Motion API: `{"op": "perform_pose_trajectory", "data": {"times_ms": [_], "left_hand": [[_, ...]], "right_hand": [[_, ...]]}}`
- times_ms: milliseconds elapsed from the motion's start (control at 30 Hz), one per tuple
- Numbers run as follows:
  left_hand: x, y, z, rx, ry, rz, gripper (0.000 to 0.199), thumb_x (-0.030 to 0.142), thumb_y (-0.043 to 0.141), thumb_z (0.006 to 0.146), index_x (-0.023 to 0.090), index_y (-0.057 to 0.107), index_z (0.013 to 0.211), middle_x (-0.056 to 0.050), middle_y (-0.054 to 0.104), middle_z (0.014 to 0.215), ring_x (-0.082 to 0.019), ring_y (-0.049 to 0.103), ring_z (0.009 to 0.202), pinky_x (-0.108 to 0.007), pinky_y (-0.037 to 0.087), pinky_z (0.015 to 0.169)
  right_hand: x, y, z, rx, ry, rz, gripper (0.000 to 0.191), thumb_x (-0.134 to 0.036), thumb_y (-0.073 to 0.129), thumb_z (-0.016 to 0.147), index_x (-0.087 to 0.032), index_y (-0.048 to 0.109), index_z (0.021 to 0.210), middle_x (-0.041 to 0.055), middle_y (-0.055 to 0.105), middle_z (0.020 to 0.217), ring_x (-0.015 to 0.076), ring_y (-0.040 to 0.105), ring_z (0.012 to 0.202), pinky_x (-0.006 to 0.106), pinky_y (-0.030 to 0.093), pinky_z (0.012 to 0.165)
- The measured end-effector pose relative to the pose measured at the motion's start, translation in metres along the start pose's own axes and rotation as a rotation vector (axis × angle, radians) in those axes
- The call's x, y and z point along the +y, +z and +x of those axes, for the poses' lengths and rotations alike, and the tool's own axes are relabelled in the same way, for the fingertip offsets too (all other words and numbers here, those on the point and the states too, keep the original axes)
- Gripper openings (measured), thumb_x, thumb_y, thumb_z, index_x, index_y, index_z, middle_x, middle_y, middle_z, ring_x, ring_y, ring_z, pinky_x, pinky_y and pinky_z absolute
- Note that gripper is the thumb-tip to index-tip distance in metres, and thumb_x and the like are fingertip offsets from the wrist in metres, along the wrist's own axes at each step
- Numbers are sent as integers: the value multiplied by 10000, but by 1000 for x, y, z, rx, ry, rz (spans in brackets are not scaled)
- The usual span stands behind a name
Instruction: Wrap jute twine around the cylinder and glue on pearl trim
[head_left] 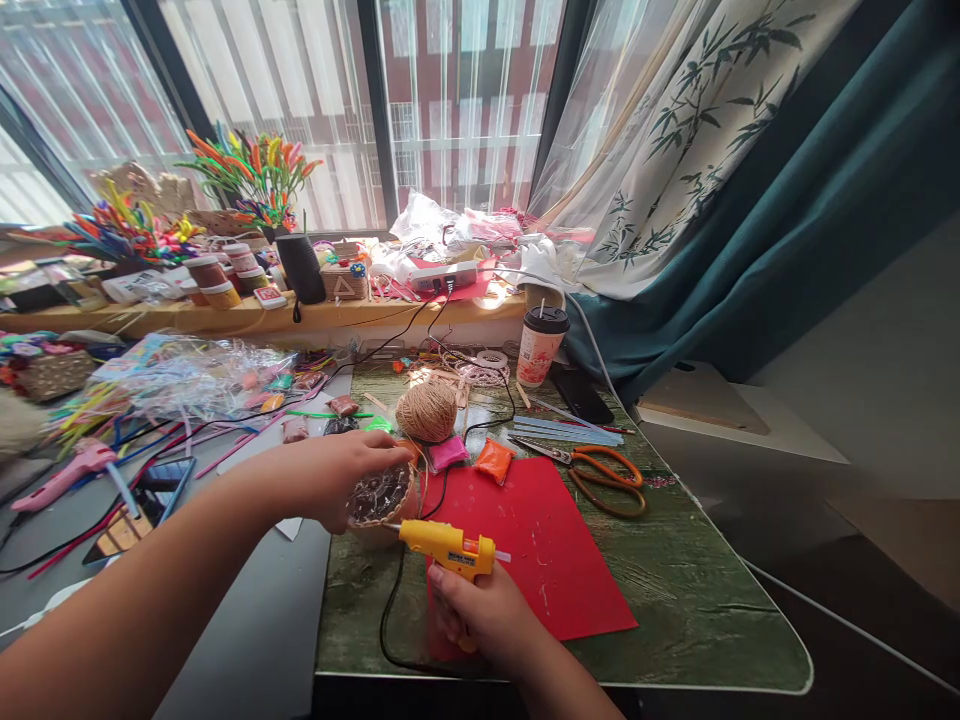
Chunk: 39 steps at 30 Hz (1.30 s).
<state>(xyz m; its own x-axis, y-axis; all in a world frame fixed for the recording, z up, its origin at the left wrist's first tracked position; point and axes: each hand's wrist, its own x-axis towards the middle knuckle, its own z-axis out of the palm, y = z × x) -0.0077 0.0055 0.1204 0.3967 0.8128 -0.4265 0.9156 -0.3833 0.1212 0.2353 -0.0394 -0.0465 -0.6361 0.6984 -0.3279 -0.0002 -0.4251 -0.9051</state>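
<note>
Your RH (487, 608) is clamped on yellow plastic glue gun (442, 543); nozzle (391, 526) at near rim of round, tan-edged cup (369, 536), fwd-left of RH. Your LH (337, 475) covers cup's left rim; can't tell if clamped.

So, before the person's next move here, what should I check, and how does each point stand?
1. Yellow plastic glue gun held in the right hand: ok.
2. Translucent whitish glue stick showing at its back: ok.
3. Nozzle touching the round beige container: cannot tell; it is at the rim.
4. Left hand firmly gripping the container: cannot tell; its fingers reach over it.
5. Glue hot enough: cannot tell.
6. Metal scissors with orange-brown handles lying apart from both hands: ok.
</note>
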Motion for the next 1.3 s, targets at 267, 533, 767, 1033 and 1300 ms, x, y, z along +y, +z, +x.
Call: {"op": "perform_pose_trajectory", "data": {"times_ms": [267,533,767,1033,1300], "left_hand": [[3,-3,-1,-6,-13,10,1102,153,818,633,321,411,1643,-107,482,1650,-345,624,1375,-357,604,1022],[-2,1,-1,-7,-13,-23,1184,120,797,581,336,373,1666,-99,463,1662,-365,580,1422,-373,577,1066],[-5,5,2,25,12,-46,1198,137,801,533,299,402,1651,-121,495,1624,-386,619,1358,-407,568,1069],[-5,6,2,45,19,-39,1199,161,790,539,297,384,1659,-128,522,1589,-390,632,1329,-417,577,1056],[-4,7,2,58,6,-3,1205,111,810,519,300,411,1640,-133,552,1539,-380,679,1267,-375,610,1004]], "right_hand": [[-7,-4,-3,-132,-98,183,517,-677,826,731,-191,667,809,-78,507,450,101,427,412,247,340,465],[-44,-104,-38,450,-62,-31,505,-637,854,736,-198,641,866,-53,596,546,135,556,473,250,413,492],[-46,-176,-54,685,-32,-415,555,-577,802,713,-173,720,1085,128,785,969,319,755,876,409,592,772],[-46,-120,-48,1298,-511,-806,652,-507,633,860,-116,625,1382,268,581,1434,459,510,1409,639,390,1190],[-66,-2,33,234,-537,-576,559,-111,545,957,-219,585,1504,142,659,1507,284,622,1391,448,503,1156]]}}
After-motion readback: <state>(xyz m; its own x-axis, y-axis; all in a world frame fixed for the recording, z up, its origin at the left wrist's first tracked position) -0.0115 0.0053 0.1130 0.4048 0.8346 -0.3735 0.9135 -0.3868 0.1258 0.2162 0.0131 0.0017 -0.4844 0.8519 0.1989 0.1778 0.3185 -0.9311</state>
